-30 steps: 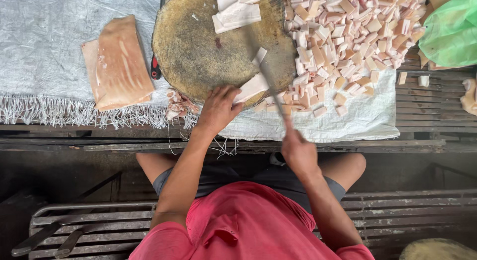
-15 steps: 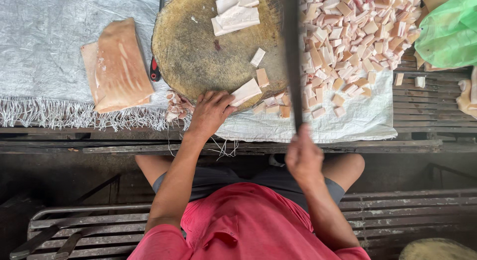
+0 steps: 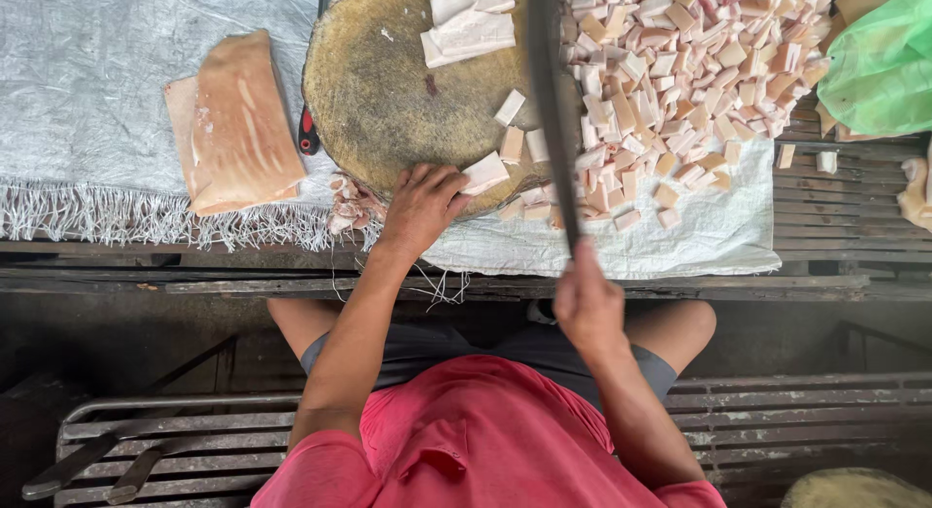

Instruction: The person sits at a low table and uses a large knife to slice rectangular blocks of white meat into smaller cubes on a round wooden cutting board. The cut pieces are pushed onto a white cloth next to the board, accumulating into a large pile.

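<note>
My left hand (image 3: pixel 422 205) presses on a pale strip of fatty meat (image 3: pixel 484 172) at the near edge of a round wooden chopping block (image 3: pixel 388 90). My right hand (image 3: pixel 585 304) grips the handle of a long dark cleaver (image 3: pixel 549 100), raised edge-on above the block's right side. A few cut cubes (image 3: pixel 512 129) lie on the block by the strip. More strips (image 3: pixel 470 20) rest at the block's far side.
A large heap of cut pale cubes (image 3: pixel 689 71) covers the white sheet (image 3: pixel 87 90) right of the block. A slab of skin-on meat (image 3: pixel 233 124) lies at left. A red-handled knife (image 3: pixel 309 129) sits beside the block. A green bag (image 3: pixel 883 66) is at far right.
The cleaver has risen from a low slant over the strip to upright above the block. Another cube has been cut off; my left hand stayed on the strip.
</note>
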